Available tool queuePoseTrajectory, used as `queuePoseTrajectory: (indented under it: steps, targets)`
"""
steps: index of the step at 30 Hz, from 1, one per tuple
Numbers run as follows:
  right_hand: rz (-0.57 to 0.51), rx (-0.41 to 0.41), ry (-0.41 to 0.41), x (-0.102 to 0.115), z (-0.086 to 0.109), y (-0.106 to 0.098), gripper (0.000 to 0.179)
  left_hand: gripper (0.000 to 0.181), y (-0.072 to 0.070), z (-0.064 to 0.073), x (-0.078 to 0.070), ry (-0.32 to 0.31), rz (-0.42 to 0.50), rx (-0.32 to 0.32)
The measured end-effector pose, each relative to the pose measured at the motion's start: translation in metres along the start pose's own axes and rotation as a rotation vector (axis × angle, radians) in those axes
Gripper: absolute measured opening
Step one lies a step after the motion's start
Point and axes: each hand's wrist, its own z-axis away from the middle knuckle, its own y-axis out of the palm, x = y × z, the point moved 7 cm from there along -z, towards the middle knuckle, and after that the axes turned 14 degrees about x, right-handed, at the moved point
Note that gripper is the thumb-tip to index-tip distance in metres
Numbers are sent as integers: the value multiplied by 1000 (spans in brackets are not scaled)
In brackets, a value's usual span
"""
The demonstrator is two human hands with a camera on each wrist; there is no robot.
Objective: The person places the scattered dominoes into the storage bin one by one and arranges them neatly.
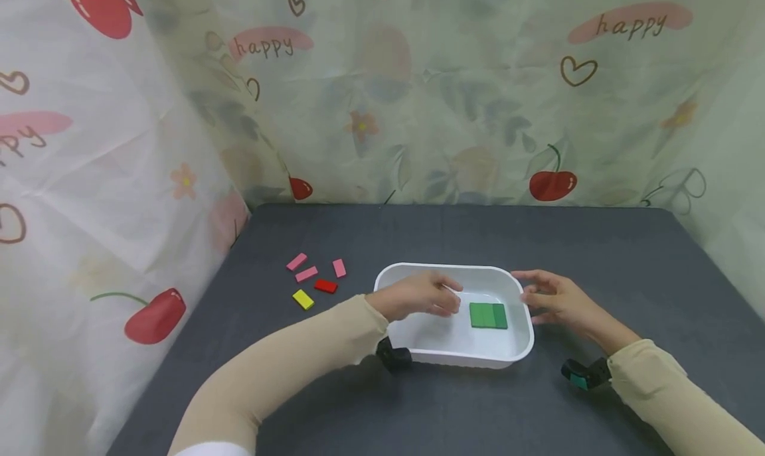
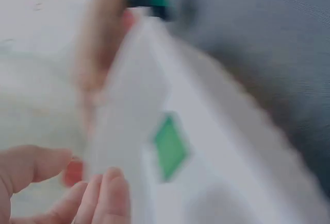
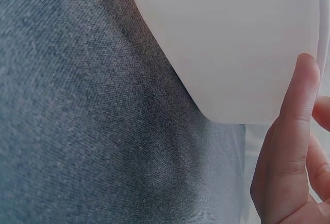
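Note:
A white plastic tray point(image 1: 457, 362) with rounded corners stands on the dark table. On its floor lie flat green blocks point(image 1: 487, 315), side by side, one strip a darker green. My left hand point(image 1: 421, 295) hovers over the tray's left half, fingers loosely bent; the left wrist view shows thumb and fingertips apart with nothing held. At the tray's right end is my right hand point(image 1: 558, 304). In the right wrist view one extended finger point(image 3: 299, 95) lies against the tray's outer wall, and the thumb side is partly cut off by the frame edge.
Left of the tray lie several small blocks: pink ones point(image 1: 307, 274), a red one point(image 1: 325, 286) and a yellow one point(image 1: 303, 300). A printed curtain point(image 1: 382, 111) hangs behind the table point(image 1: 478, 416) and along its left side.

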Motion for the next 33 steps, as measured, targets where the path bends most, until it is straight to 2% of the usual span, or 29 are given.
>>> queuePoseTrajectory:
  steps: [3,6,10,14,17,20,22,24,27,33]
  targets:
    - [3,-1,7,-1,0,-1,63,44,-17,22,-22,61,31,37]
    - [5,-1,5,0,0,-1,63,43,-41,45,-42,130,43,13]
    - [5,1,3,0,0,-1,63,44,-83,75,-57,229,78,-103]
    - [3,1,6,0,1,-1,63,46,-129,101,-53,314,107,-246]
    - [2,0,9,0,0,0,64,47,-162,116,-39,353,124,-361]
    - [1,1,10,0,0,0,64,49,-192,127,-19,381,138,-464]
    - [3,1,12,0,0,0,64,49,-208,132,-2,371,133,-527]
    - [8,0,12,-1,0,0,64,49,-222,137,17,337,106,-580]
    - [9,-2,14,-1,0,0,65,50,-238,141,47,253,57,-634]
    - [-1,1,4,0,0,0,65,53,-259,145,98,69,-26,-644]
